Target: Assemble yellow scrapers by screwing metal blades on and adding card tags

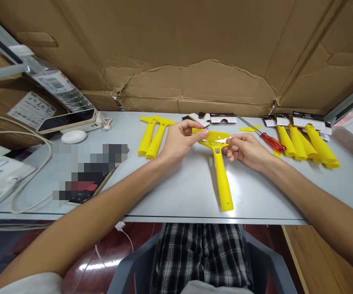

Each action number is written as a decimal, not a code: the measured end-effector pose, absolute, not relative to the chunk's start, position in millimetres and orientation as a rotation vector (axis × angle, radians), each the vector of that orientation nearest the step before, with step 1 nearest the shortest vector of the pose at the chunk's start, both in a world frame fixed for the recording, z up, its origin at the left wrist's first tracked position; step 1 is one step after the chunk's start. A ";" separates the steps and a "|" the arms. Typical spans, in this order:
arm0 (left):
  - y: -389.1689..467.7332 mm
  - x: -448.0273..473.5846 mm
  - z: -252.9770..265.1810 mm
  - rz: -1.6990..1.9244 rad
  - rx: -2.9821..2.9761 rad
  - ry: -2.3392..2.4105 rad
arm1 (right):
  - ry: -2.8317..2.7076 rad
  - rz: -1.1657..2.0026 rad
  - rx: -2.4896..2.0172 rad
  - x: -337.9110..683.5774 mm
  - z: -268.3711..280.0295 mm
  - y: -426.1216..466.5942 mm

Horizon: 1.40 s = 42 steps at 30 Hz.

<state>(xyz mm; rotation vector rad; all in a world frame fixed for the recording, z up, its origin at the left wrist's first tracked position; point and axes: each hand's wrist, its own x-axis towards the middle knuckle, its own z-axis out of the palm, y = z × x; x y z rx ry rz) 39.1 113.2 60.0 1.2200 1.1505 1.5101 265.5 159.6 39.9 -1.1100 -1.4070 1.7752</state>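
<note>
A yellow scraper handle [222, 179] with a T-shaped head lies in front of me, its grip pointing toward the table's near edge. My left hand [181, 139] pinches a flat yellow plastic plate [215, 135] just above that head, thumb in front. Below the plate a thin shiny metal blade [224, 140] shows along the head. At its right end my right hand [245, 150] is closed, thumb and forefinger pinching the blade's tip; the other fingers curl beside the head. How the blade sits against the head is partly hidden.
Two yellow scraper handles [153, 136] lie left. A red screwdriver [273, 143] and several carded scrapers [305, 143] lie right, with packaging cards [222, 118] behind. A phone on a stand [69, 121], white cables [49, 155] and a bottle [56, 81] occupy the left side. Cardboard [195, 49] walls the back.
</note>
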 end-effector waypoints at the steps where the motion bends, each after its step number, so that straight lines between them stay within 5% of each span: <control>1: 112.4 41.1 58.3 1.508 1.200 1.166 | -1.414 1.777 -1.103 265.9 40.4 159.2; 42: 107.9 50.1 60.0 1.024 0.959 1.164 | -1.469 1.814 -1.059 278.6 59.9 160.1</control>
